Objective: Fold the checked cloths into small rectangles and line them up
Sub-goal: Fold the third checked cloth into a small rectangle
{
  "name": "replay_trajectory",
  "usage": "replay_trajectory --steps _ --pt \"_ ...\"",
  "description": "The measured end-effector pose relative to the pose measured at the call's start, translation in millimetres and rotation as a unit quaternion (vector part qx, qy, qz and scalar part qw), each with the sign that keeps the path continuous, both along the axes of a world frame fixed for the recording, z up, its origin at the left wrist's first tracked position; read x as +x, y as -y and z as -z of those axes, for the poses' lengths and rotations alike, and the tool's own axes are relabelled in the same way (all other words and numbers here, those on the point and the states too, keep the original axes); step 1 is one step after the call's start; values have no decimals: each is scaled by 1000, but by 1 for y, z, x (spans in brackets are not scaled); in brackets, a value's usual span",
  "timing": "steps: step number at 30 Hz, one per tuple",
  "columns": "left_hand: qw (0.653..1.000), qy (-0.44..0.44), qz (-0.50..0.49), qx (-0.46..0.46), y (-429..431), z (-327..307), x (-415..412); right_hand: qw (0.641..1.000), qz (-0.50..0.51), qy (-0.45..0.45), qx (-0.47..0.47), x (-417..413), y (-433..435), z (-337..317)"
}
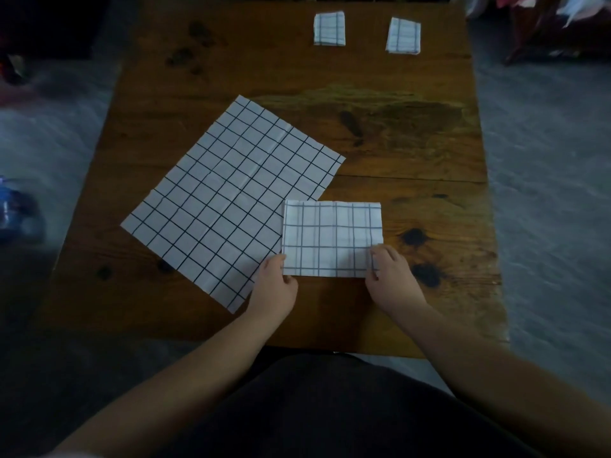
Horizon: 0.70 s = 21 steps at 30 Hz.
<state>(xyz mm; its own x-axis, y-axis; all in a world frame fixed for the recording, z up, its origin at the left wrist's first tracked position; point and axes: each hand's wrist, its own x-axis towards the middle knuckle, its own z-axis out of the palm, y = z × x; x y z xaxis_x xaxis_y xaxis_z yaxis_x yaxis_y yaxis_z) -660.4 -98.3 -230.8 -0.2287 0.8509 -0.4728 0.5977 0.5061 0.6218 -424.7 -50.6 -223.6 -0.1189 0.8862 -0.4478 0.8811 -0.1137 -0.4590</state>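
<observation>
While finished rectangles (pixel 329 29) sit at the far edge of the worktop (pixel 413 143), left hand (pixel 276 287) and right hand (pixel 393 276) pinch the near corners of the half-folded cloth (pixel 332 233) up front, so another halving looks due, then the open cloth (pixel 231 193).

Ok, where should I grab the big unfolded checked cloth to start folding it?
Probably pinch the two corners of the unfolded checked cloth along its near-left edge, coming in from your left. It lies flat and skewed, so that edge is clear, while the half-folded cloth overlaps its right edge.
</observation>
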Motion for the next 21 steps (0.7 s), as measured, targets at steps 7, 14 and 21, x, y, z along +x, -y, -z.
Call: replay_trajectory --steps 7,14,21 --pt "979 94 -163 -83 -46 4 -1 998 -9 55 -25 -21 -16 -4" --pt "957 156 -131 -206 -53 -7 3 994 -68 79 9 -16 -13 -2" --pt "883 329 -263 -206 -36 -4 23 969 -230 45 80 -35 22 -5"
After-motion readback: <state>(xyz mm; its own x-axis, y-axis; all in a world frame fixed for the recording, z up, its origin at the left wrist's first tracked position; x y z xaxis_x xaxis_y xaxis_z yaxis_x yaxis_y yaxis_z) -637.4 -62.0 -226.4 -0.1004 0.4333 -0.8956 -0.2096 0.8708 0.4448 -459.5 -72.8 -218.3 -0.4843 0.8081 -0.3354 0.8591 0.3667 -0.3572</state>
